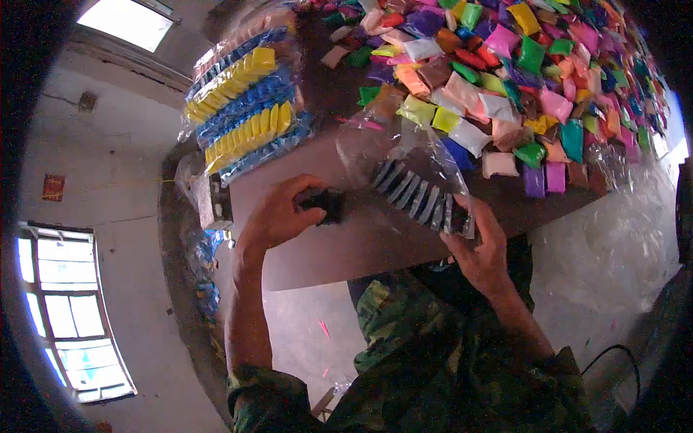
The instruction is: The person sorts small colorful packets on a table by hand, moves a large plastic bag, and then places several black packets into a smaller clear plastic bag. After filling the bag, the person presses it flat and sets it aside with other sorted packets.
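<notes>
My left hand (pixel 287 211) is closed round a small black packet (pixel 330 206) above the brown tabletop (pixel 307 260). To the right, my right hand (pixel 479 244) grips the lower end of a clear plastic bag (pixel 451 162). Inside that bag lies a slanting row of dark packets (pixel 415 193) with pale edges. The bag's upper left part spreads loosely over the table. A gap of bare tabletop separates the black packet from the bag.
A large heap of small coloured packets (pixel 498 108) covers the table's back and right. Bagged rows of yellow and blue packets (pixel 249 133) are stacked at the back left. Clear plastic sheeting (pixel 610 231) hangs at the right, beyond the table edge.
</notes>
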### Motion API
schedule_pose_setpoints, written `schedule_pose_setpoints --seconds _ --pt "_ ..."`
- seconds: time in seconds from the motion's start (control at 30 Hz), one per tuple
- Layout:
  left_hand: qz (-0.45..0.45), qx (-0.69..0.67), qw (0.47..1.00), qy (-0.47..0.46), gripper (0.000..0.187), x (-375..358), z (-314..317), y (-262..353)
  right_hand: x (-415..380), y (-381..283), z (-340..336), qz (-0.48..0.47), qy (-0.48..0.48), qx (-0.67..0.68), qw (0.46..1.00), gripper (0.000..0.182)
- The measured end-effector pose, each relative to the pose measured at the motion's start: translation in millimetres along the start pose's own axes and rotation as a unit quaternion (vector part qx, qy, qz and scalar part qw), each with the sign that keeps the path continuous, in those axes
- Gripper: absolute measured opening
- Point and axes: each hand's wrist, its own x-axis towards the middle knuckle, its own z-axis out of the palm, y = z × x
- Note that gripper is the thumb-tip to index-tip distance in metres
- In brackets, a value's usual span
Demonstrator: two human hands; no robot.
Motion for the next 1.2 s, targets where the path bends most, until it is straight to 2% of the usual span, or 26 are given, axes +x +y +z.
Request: schedule_pose_setpoints --seconds 0.1,0.2,0.4,0.5,0.6,0.7,0.8,0.9,1.03,1.13,1.17,1.2 --pt "0.027 -0.015 0.999 -0.007 0.051 0.3 8.0 -22.1 1.5 -3.0 0.5 -0.006 -0.002 0.000 1.000 0.056" --pt "0.140 0.092 0.985 0.047 0.054 5.3 13.4 -30.6 0.4 -1.3 1.0 -0.008 0.003 0.005 1.000 0.055" --pt "0.064 0.083 0.995 -0.002 0.058 17.3 6.3 -31.4 2.3 -4.6 -0.5 -0.022 0.001 0.009 1.000 0.053" --pt "0.031 0.219 0.975 -0.034 0.057 13.8 3.2 -25.9 1.9 -4.2 -0.8 -0.037 0.011 -0.010 0.999 0.052" --pt "-0.019 0.200 0.979 -0.048 0.053 -4.9 -2.1 -14.9 2.8 -4.3 -2.2 -0.049 0.012 -0.015 0.999 0.052" --pt "0.108 0.201 0.970 0.079 0.049 -28.2 5.7 -24.6 2.8 -1.7 -0.9 -0.056 0.014 -0.005 0.998 0.052" --pt "-0.052 0.051 0.997 0.024 0.047 -38.6 5.1 -11.0 4.0 -3.4 -1.4 -0.052 0.013 -0.006 0.999 0.052" --pt "-0.026 0.040 0.989 0.143 0.046 -38.7 2.6 33.8 1.5 -4.3 -1.0 -0.045 0.014 -0.005 0.999 0.053" --pt "0.079 -0.073 0.967 0.229 0.046 -3.3 17.4 72.5 2.7 -7.1 -0.7 -0.042 0.006 -0.012 0.999 0.053" --pt "0.102 0.002 0.950 0.295 0.043 36.7 44.5 72.0 2.9 -4.9 -2.3 -0.036 0.002 -0.023 0.999 0.052" --pt "0.139 0.026 0.941 0.307 0.042 41.4 48.5 77.9 2.6 -3.6 -2.2 -0.032 0.000 -0.024 0.999 0.052" --pt "0.131 0.031 0.944 0.300 0.042 47.3 53.3 75.6 2.0 -3.0 -2.9 -0.036 0.001 -0.017 0.999 0.052"
